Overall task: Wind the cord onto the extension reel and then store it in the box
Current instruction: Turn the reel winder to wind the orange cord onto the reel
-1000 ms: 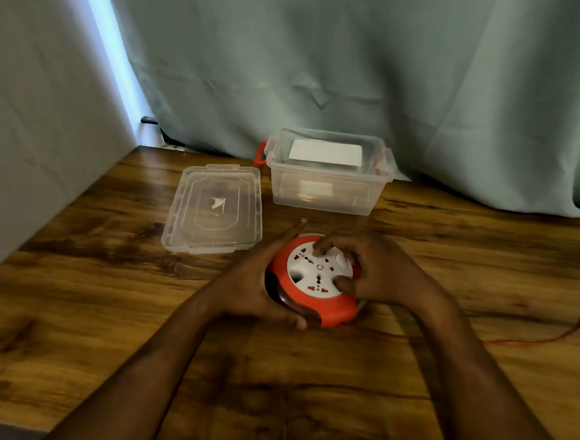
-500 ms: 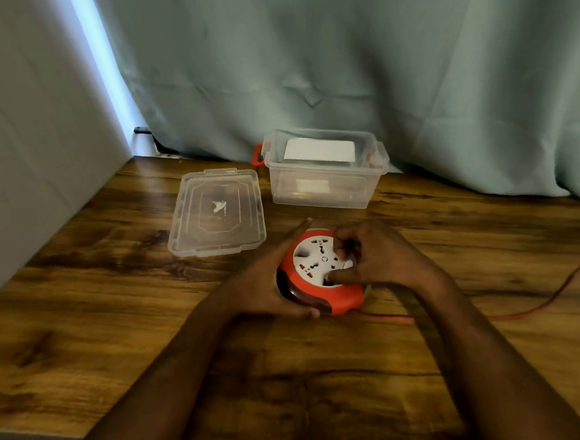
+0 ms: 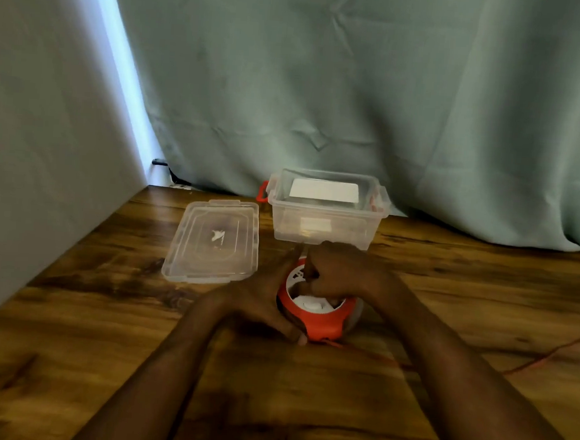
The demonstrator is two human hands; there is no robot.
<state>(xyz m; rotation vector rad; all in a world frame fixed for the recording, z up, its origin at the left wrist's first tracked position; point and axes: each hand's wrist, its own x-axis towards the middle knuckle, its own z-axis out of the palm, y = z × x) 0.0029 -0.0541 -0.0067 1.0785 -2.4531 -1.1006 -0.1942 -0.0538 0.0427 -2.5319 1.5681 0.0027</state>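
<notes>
Reel sits on the table between both hands: left hand cups its side, right hand grips the top. Cord trails right, unwound. Box beyond stands open, lid off.

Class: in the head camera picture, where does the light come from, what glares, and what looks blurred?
Head view: daylight enters through the bright gap beside the curtain; glare whitens the clear box and the lid; the right hand on the reel looks motion-blurred; the table stays dim.
</notes>
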